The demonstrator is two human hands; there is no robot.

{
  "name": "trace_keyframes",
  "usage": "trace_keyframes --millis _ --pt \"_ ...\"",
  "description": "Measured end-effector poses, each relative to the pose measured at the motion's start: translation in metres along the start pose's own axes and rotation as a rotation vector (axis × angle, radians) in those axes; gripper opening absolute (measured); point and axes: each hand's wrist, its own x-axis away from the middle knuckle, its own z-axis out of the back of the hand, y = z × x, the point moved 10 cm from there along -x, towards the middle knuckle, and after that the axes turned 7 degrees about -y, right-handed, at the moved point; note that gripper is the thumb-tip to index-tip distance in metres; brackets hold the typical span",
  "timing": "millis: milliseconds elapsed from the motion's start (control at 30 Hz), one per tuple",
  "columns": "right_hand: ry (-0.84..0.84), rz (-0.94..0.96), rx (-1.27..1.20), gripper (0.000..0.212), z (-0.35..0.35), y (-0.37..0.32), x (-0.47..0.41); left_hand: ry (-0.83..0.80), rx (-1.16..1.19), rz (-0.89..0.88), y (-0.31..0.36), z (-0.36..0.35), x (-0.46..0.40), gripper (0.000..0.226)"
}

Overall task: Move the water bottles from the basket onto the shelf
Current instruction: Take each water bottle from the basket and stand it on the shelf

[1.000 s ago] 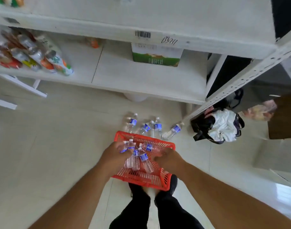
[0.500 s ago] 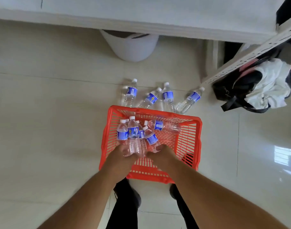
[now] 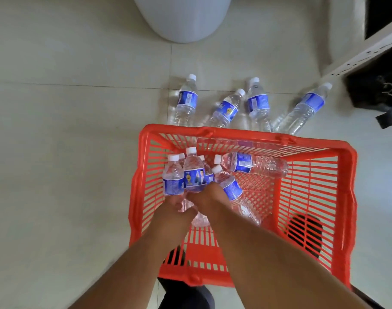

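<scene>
Gripping bottles (image 3: pixel 191 175), both hands' (image 3: pixel 190 202) fingers stay hidden.

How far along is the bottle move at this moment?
No bottle visibly shelved. Four bottles lie on the floor beyond the basket. In hand: left hand and right hand grip a cluster of bottles inside. One loose bottle remains lying there.

you see the basket (image 3: pixel 346 197) at the centre-right of the frame on the floor (image 3: pixel 57 152). in its upper left part a cluster of bottles (image 3: pixel 190 175) stands, with one lying bottle (image 3: pixel 253 164) just right of it. above the basket's far rim, four bottles (image 3: pixel 242 105) lie on the floor in a row. a round bin (image 3: pixel 181 16) sits at the top centre, a shelf post (image 3: pixel 369 47) at the upper right.
</scene>
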Motion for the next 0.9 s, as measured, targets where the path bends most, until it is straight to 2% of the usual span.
trace_keyframes --millis 67,200,367,433,567,667,767,833,900 --pt "-0.005 -0.014 0.025 0.039 -0.001 0.001 -0.006 0.003 -0.007 -0.005 0.000 -0.002 -0.005 0.035" --pt "-0.024 -0.003 0.026 0.030 0.013 -0.004 0.007 -0.011 -0.007 0.015 0.007 0.001 0.010 0.018" --pt "-0.152 0.075 -0.030 0.016 0.043 -0.007 0.089 0.053 0.002 -0.021 0.051 0.022 0.085 0.023" --pt "-0.170 0.127 -0.034 0.017 0.067 -0.017 0.138 0.077 0.012 -0.027 0.075 0.031 0.132 0.022" --pt "-0.144 0.206 -0.070 0.022 0.134 -0.054 0.258 0.101 0.068 -0.076 0.141 0.051 0.242 0.038" --pt "-0.107 0.270 -0.068 0.018 0.190 -0.084 0.361 0.126 0.108 -0.152 0.193 0.064 0.329 0.033" --pt "-0.091 0.373 -0.064 0.020 0.245 -0.114 0.459 0.176 0.135 -0.247 0.247 0.074 0.418 0.019" --pt "-0.055 0.425 -0.052 0.030 0.283 -0.131 0.525 0.192 0.180 -0.302 0.281 0.078 0.475 0.019" --pt "-0.032 0.501 -0.049 0.023 0.312 -0.145 0.581 0.202 0.192 -0.374 0.312 0.081 0.527 0.020"
